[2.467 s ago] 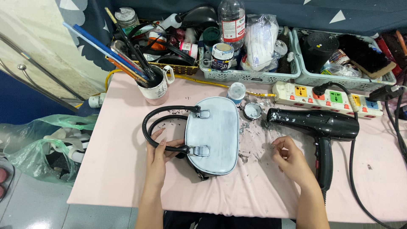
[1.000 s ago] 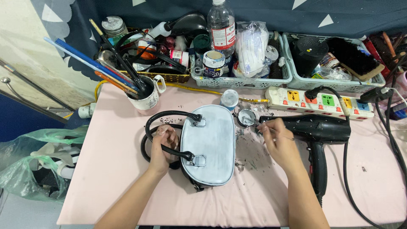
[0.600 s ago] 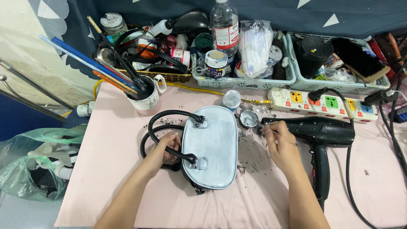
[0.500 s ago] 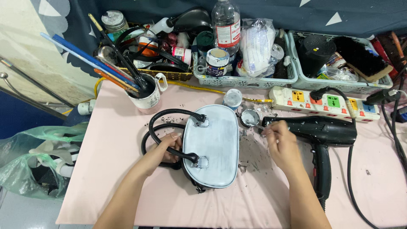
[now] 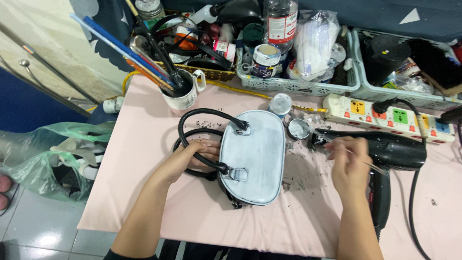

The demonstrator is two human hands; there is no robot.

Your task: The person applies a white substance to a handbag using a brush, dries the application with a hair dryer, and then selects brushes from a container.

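Both forearms are bare to the elbow, with no sleeves, rings or watch.

Packages and labels on the pink table, far edge.

Bottle, 12 o'clock: clear plastic, red-and-white label. Jar, just left of it at 12: round, pale lid, dark blue-and-white label, standing in a pale green basket. Bag, 1 o'clock: crumpled clear plastic, white contents, same basket. Small tube, 11 o'clock: white with red band. Green plastic bag, 9 o'clock, on the floor. No screens or signs.
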